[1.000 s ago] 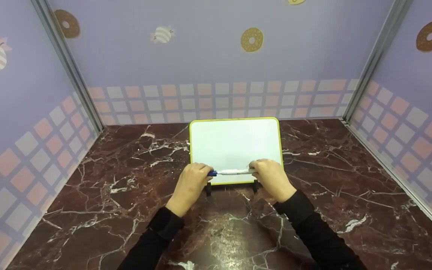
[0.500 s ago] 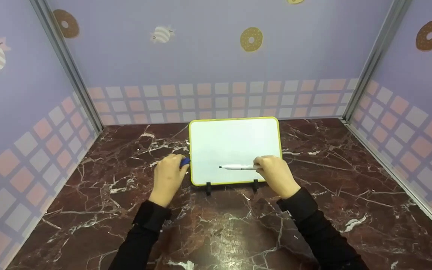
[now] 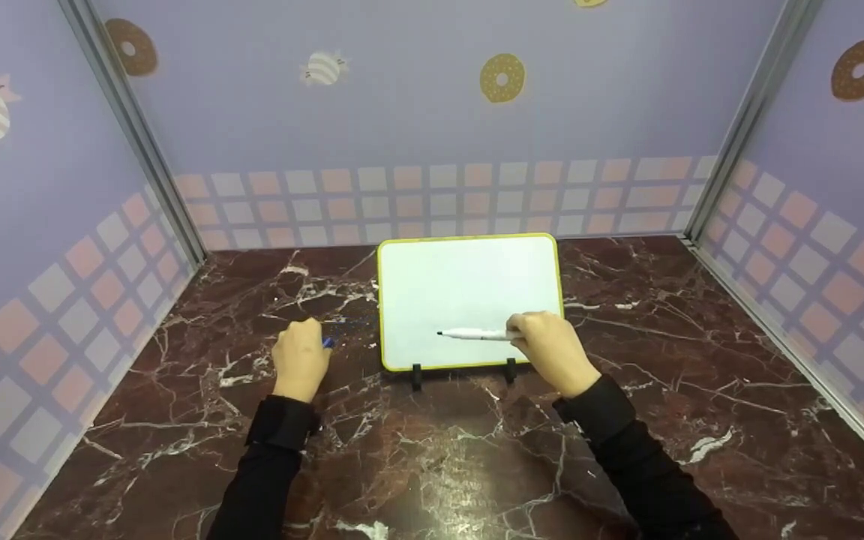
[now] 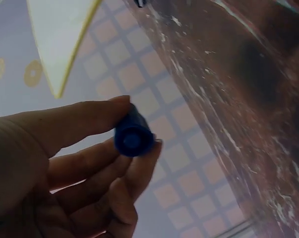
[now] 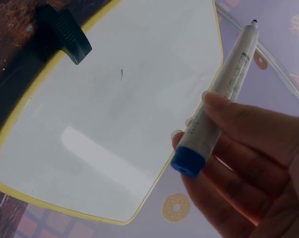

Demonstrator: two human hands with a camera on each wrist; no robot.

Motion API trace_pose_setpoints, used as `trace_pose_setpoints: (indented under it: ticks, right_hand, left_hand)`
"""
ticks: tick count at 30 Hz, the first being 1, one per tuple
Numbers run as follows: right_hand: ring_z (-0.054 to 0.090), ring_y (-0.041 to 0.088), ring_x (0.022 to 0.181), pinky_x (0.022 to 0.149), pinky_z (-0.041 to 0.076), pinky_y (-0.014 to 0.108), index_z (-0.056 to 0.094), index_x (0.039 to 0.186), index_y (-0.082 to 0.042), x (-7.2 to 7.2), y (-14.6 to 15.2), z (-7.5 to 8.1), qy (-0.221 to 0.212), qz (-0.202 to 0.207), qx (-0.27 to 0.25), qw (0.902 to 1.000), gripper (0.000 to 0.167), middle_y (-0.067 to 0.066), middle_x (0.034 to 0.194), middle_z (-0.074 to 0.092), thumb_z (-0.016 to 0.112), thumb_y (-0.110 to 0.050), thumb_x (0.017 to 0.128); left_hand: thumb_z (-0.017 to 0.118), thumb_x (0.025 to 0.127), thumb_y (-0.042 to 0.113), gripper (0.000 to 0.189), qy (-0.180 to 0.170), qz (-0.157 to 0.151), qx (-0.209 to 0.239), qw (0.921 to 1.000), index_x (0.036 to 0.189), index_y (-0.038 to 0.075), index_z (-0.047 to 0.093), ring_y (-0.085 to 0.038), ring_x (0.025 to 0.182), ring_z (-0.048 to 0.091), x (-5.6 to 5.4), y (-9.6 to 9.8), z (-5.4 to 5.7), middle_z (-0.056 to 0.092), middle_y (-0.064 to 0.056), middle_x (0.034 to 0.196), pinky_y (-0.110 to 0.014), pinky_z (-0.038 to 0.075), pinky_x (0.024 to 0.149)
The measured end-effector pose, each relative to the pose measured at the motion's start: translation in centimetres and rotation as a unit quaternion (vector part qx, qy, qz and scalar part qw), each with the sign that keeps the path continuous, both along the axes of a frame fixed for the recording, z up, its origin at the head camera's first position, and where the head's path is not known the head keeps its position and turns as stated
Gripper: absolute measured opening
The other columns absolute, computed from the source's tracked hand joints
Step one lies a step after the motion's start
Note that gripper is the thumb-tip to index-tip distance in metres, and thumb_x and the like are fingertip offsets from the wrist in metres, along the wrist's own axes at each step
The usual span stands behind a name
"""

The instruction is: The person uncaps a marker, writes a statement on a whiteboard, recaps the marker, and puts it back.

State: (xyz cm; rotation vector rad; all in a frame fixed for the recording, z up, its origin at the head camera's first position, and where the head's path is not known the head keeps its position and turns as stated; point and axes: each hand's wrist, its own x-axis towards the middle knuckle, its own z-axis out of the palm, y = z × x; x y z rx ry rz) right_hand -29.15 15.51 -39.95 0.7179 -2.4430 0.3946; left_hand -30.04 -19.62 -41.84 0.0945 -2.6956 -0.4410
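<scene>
My right hand (image 3: 552, 351) pinches a white whiteboard marker (image 3: 475, 334) by its rear part, in front of the whiteboard (image 3: 469, 289). The marker's dark tip is bare and points left; the right wrist view shows its blue end plug (image 5: 189, 161). Out to the left of the board, my left hand (image 3: 301, 361) pinches the blue marker cap (image 4: 133, 139) between thumb and fingers. In the left wrist view the cap's hollow end faces the camera. Yellow edging frames the whiteboard, which leans back in black stand clips (image 3: 417, 376).
A dark red marbled tabletop (image 3: 432, 465) lies under everything. Patterned panels (image 3: 432, 112) enclose it at the back and both sides, with metal posts (image 3: 139, 142) at the corners. In the right wrist view a small dark mark (image 5: 121, 74) shows on the whiteboard.
The cap has come off the marker and gone left with my left hand, past the board's left edge. My right hand and the marker shifted slightly up, then stayed nearly still.
</scene>
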Motion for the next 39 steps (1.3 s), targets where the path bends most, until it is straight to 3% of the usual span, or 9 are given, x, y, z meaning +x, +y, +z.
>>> trace_pose_setpoints:
  ticks: [6, 11, 20, 30, 35, 39]
  right_hand:
    - [0.069, 0.028, 0.069, 0.06, 0.058, 0.042, 0.07, 0.08, -0.004, 0.0, -0.2, -0.2, -0.011, 0.002, 0.008, 0.9999, 0.009, 0.011, 0.077, 0.072, 0.079, -0.004, 0.079]
    - [0.068, 0.028, 0.068, 0.06, 0.057, 0.042, 0.07, 0.08, -0.004, 0.0, -0.3, -0.2, -0.016, 0.002, 0.006, 0.9999, 0.008, 0.011, 0.077, 0.072, 0.079, -0.004, 0.08]
    - [0.068, 0.027, 0.066, 0.06, 0.057, 0.042, 0.07, 0.077, -0.004, 0.0, -0.4, -0.2, -0.007, 0.008, 0.011, 0.9999, 0.01, 0.009, 0.074, 0.072, 0.08, -0.002, 0.078]
    - [0.068, 0.028, 0.067, 0.06, 0.057, 0.043, 0.071, 0.078, -0.005, 0.2, -0.5, -0.1, -0.015, 0.005, 0.007, 0.9998, 0.011, 0.009, 0.074, 0.072, 0.081, -0.001, 0.077]
    - [0.069, 0.028, 0.068, 0.061, 0.057, 0.043, 0.071, 0.078, -0.005, 0.1, -0.4, -0.1, -0.019, 0.005, 0.005, 0.9998, 0.011, 0.009, 0.075, 0.072, 0.081, -0.001, 0.077]
    - [0.069, 0.028, 0.067, 0.06, 0.057, 0.043, 0.071, 0.077, -0.005, 0.1, -0.3, -0.1, -0.02, 0.004, 0.002, 0.9998, 0.01, 0.009, 0.074, 0.072, 0.08, -0.002, 0.078]
  left_hand:
    - [0.076, 0.077, -0.003, 0.013, -0.041, 0.014, -0.016, 0.9989, 0.085, -0.008, 0.066, -0.048, 0.078, 0.069, -0.2, -0.9, -0.9, 0.07, -0.03, 0.089, -0.055, 0.058, 0.057]
    - [0.071, 0.078, -0.003, 0.015, -0.071, 0.028, -0.036, 0.9964, 0.09, -0.01, 0.066, -0.049, 0.08, 0.068, -0.2, -1.2, -1.3, 0.069, -0.032, 0.09, -0.054, 0.057, 0.054]
    - [0.088, 0.068, 0.003, 0.039, -0.126, 0.032, -0.032, 0.991, 0.1, -0.009, 0.07, -0.049, 0.084, 0.069, -0.4, -1.5, -1.7, 0.069, -0.032, 0.097, -0.056, 0.06, 0.061]
    - [0.093, 0.066, 0.013, 0.048, -0.151, 0.027, -0.02, 0.988, 0.102, -0.009, 0.07, -0.049, 0.09, 0.068, -0.5, -1.7, -1.8, 0.069, -0.032, 0.102, -0.057, 0.061, 0.067]
    - [0.091, 0.07, 0.02, 0.048, -0.171, 0.022, -0.022, 0.9849, 0.103, -0.007, 0.068, -0.047, 0.09, 0.068, -0.4, -1.6, -1.4, 0.069, -0.029, 0.103, -0.053, 0.061, 0.066]
    - [0.088, 0.074, 0.025, 0.043, -0.149, 0.015, -0.026, 0.9884, 0.098, -0.005, 0.068, -0.044, 0.085, 0.068, -0.1, -1.1, -0.6, 0.07, -0.026, 0.098, -0.049, 0.059, 0.06]
